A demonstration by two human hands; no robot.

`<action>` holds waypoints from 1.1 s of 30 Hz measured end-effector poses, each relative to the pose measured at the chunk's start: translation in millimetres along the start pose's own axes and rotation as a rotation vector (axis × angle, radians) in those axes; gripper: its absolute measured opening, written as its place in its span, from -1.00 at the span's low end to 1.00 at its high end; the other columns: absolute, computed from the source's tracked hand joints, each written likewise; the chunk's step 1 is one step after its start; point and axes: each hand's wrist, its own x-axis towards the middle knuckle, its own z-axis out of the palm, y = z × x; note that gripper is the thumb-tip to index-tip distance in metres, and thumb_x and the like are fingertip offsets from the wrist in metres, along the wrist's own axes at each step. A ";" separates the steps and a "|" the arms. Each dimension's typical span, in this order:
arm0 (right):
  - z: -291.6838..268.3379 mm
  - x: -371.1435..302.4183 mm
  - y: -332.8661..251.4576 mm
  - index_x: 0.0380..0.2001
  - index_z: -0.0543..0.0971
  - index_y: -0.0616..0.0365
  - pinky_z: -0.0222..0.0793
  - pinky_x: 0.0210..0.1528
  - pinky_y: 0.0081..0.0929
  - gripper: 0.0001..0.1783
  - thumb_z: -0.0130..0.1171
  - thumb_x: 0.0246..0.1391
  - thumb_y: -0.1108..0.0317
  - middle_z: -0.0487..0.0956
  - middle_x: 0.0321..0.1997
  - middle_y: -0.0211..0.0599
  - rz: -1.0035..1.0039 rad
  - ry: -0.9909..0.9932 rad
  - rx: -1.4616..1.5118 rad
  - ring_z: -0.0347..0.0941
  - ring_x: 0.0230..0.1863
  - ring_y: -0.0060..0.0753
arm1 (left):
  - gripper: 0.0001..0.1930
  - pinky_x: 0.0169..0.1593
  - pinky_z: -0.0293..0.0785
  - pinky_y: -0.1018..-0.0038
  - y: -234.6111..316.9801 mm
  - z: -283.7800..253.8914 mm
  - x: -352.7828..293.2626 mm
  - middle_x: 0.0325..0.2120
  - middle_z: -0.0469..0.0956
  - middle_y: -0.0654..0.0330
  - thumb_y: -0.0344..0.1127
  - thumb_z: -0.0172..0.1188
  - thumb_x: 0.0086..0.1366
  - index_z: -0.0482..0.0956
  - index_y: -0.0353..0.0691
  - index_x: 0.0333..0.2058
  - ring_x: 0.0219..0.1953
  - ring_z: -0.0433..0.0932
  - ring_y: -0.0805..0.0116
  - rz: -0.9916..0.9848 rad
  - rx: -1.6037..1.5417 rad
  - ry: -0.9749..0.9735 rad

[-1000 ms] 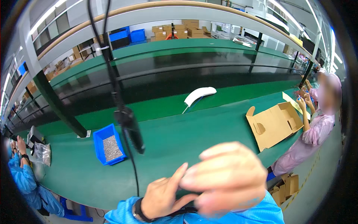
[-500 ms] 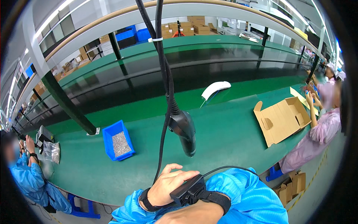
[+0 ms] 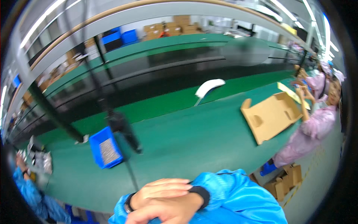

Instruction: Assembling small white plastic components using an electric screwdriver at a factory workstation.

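My left hand [image 3: 162, 191] lies across my right wrist, its fingers stretched out side by side with nothing in them. Below it, my right hand [image 3: 171, 210] points to the left across my body. Most of its fingers are hidden or cut off by the lower edge. A black strap [image 3: 203, 194] circles my right wrist; another black band [image 3: 129, 203] is on my left wrist. Beyond my hands a black handheld power tool [image 3: 125, 128], blurred, hangs from cables over the green table [image 3: 186, 145], touched by neither hand.
Left of the tool sits a blue bin [image 3: 97, 151] with small metallic pieces. An opened cardboard box [image 3: 274, 115] lies at the right, and a curved white part [image 3: 210, 86] farther back. Co-workers sit at both ends, one in a pink smock [image 3: 309, 130], one in blue [image 3: 28, 190].
The view has shifted, and the hanging tool has swung left towards the blue bin. My left fingers now lie flat over my right wrist; the black box seen there before no longer shows.
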 end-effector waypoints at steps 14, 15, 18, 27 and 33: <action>15.9 -22.2 49.4 -0.22 0.41 0.26 0.33 -0.35 -0.44 -0.69 -0.09 0.12 0.23 0.52 -0.44 -0.17 0.192 -0.165 -0.094 0.46 -0.37 -0.29 | -0.62 -0.12 0.40 0.38 20.2 1.7 17.1 -0.24 0.49 -0.10 -0.49 0.15 -0.09 0.42 -0.35 -0.19 -0.18 0.49 0.06 -0.348 0.489 0.045; 16.4 -28.8 61.6 -0.21 0.41 0.26 0.33 -0.34 -0.42 -0.69 -0.09 0.12 0.22 0.52 -0.43 -0.16 0.167 -0.203 -0.226 0.46 -0.36 -0.27 | -0.67 -0.19 0.42 0.44 30.4 2.7 28.2 -0.32 0.53 -0.03 -0.43 0.10 0.03 0.44 -0.34 -0.16 -0.27 0.53 0.16 -0.493 0.496 -0.056; 20.1 -42.1 89.1 -0.21 0.41 0.24 0.33 -0.29 -0.37 -0.68 -0.09 0.11 0.21 0.52 -0.41 -0.13 0.081 -0.324 -0.635 0.45 -0.32 -0.20 | -0.70 -0.30 0.42 0.44 26.0 5.9 10.1 -0.46 0.55 0.03 -0.29 -0.07 0.23 0.44 -0.34 -0.14 -0.42 0.54 0.21 -0.532 0.372 0.028; 38.4 -86.2 174.5 -0.26 0.47 0.20 0.36 -0.37 -0.24 -0.67 -0.05 0.04 0.18 0.49 -0.40 -0.01 0.030 -0.096 -1.038 0.45 -0.36 -0.13 | -0.40 -0.10 0.33 0.26 37.3 24.3 15.0 -0.31 0.49 0.02 -0.19 0.31 -0.14 0.37 -0.28 -0.09 -0.27 0.46 0.02 -0.426 0.683 -0.275; 9.4 -90.8 103.3 -0.28 0.49 0.24 0.36 -0.37 -0.25 -0.68 -0.05 0.04 0.20 0.49 -0.40 0.01 0.205 -0.186 -1.112 0.45 -0.36 -0.14 | -0.65 -0.05 0.29 0.20 37.1 29.1 11.7 -0.31 0.51 0.12 -0.34 0.23 -0.06 0.43 -0.23 -0.23 -0.26 0.48 0.18 -0.268 0.733 -0.275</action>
